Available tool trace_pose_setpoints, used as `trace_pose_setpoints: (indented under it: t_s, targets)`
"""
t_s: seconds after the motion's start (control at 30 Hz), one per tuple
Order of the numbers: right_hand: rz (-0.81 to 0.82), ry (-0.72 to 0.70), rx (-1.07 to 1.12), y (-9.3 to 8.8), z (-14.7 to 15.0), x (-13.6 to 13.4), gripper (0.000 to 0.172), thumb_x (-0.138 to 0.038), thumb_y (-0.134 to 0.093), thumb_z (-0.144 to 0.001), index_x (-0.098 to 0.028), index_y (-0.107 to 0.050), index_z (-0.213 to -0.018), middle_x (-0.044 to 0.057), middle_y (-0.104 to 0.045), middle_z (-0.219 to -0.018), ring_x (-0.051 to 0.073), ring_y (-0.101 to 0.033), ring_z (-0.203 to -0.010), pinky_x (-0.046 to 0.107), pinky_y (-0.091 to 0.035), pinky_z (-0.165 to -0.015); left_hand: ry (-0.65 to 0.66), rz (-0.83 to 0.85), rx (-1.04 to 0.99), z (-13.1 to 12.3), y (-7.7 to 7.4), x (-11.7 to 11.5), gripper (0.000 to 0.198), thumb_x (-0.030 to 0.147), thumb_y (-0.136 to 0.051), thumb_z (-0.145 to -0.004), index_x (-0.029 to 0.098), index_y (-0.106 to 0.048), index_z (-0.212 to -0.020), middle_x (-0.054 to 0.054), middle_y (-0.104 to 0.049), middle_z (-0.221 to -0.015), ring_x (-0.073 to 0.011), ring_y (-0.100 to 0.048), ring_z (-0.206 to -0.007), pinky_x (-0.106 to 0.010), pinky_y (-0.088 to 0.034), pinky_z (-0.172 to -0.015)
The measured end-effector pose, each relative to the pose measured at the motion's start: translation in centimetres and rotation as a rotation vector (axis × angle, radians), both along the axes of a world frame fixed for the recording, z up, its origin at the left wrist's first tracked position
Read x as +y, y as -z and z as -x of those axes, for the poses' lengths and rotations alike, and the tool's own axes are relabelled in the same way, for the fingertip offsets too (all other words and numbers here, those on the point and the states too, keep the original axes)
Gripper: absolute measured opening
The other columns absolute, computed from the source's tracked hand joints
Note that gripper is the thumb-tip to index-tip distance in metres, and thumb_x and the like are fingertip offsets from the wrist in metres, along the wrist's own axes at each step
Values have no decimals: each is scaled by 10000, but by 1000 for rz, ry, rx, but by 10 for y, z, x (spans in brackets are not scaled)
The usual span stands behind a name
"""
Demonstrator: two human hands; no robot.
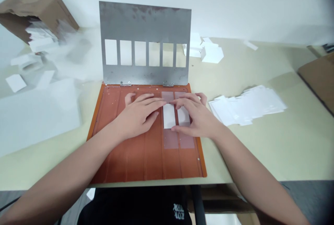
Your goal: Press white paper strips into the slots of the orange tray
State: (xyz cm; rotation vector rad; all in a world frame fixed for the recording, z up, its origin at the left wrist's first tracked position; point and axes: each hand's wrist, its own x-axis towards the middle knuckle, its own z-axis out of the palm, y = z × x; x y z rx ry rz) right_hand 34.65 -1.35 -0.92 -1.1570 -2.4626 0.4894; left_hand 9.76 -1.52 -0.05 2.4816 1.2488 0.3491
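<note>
A white card [169, 116] lies on a clear film strip [171, 139] on the reddish-brown board [125, 160]. My right hand [199, 115] spans this card, its thumb at the lower edge and fingertips at the upper edge. A second white card [183, 116], on the neighbouring film strip [187, 141], is partly hidden under that hand. My left hand [142, 113] rests over the board with fingers stretched out, fingertips at the card's upper left corner and thumb apart. Hinged to the board's far edge, a grey metal plate [146, 23] with a row of rectangular windows stands raised.
Right of the board lies a spread pile of white film or card pieces [250, 105]. White card stacks [211, 51] sit behind the plate. An open cardboard box [39, 6] holding white pieces lies at far left, near a large white sheet [39, 113]. Another box [319, 79] stands right.
</note>
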Motion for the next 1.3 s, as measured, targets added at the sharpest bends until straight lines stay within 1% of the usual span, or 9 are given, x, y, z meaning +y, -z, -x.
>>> trace_pose_setpoints:
  t_s: [0.2,0.33,0.63,0.83,0.93,1.1,1.2,1.27,1.3]
  targets:
    - [-23,-11,-4,1,0,0,487,-531,-752,-743,-259,-464,-1026,56,-672,-1265,331,-506,-1259,507,-184,-1046,12,11,45,1,0,0,405,245,-369,-999,303,-553,-1356,-34,-614,-1402,-321,-453,-1371,-665,-159,-1107]
    - [-41,-10,2,1,0,0,493,-526,-752,-745,-257,-477,-1053,49,-690,-1216,334,-517,-1248,508,-185,-1044,20,4,61,1,-1,0,414,253,-347,-1014,312,-524,-1384,-31,-607,-1410,-325,-446,-1381,-690,-142,-1098]
    - [-54,-11,-10,2,0,0,487,-547,-737,-748,-259,-486,-1050,52,-696,-1202,337,-517,-1254,506,-188,-1038,17,9,67,-1,-3,0,416,247,-350,-1014,315,-530,-1382,-34,-606,-1411,-321,-450,-1382,-675,-133,-1110]
    - [-50,-6,-12,1,0,0,467,-553,-721,-759,-262,-491,-1044,57,-696,-1209,340,-527,-1239,511,-182,-1042,25,-8,52,0,-2,1,410,251,-359,-1014,317,-539,-1376,-36,-617,-1399,-317,-452,-1376,-646,-169,-1106]
    - [-63,-5,-11,1,0,0,478,-553,-730,-752,-260,-488,-1042,44,-694,-1219,329,-526,-1240,507,-187,-1040,33,-22,48,-2,-3,0,367,297,-399,-1011,329,-583,-1327,-35,-617,-1395,-328,-458,-1359,-641,-194,-1094]
    - [-65,-3,-26,3,-1,1,497,-570,-724,-749,-259,-506,-1070,48,-698,-1199,336,-522,-1245,505,-198,-1030,25,-63,48,-9,-3,-3,276,420,-533,-959,324,-668,-1180,-43,-637,-1343,-367,-482,-1301,-691,-138,-1083]
    - [-79,-3,-49,2,-1,0,507,-589,-697,-766,-257,-514,-1103,57,-689,-1210,341,-512,-1250,509,-211,-1026,13,-85,48,-14,-3,-4,261,457,-608,-912,303,-688,-1108,-58,-651,-1296,-370,-489,-1265,-702,-121,-1078]
    - [-91,-20,-56,-2,0,-3,558,-620,-690,-761,-256,-505,-1141,71,-658,-1266,344,-491,-1262,514,-217,-1031,6,-86,55,-16,-3,-4,247,454,-636,-895,299,-689,-1080,-62,-658,-1271,-361,-490,-1248,-702,-116,-1078]
    - [-88,-35,-57,-4,1,-5,620,-656,-693,-739,-255,-495,-1169,82,-632,-1304,349,-477,-1268,515,-225,-1031,5,-83,59,-17,-3,-3,240,452,-642,-891,298,-687,-1070,-63,-660,-1260,-357,-491,-1243,-701,-115,-1080]
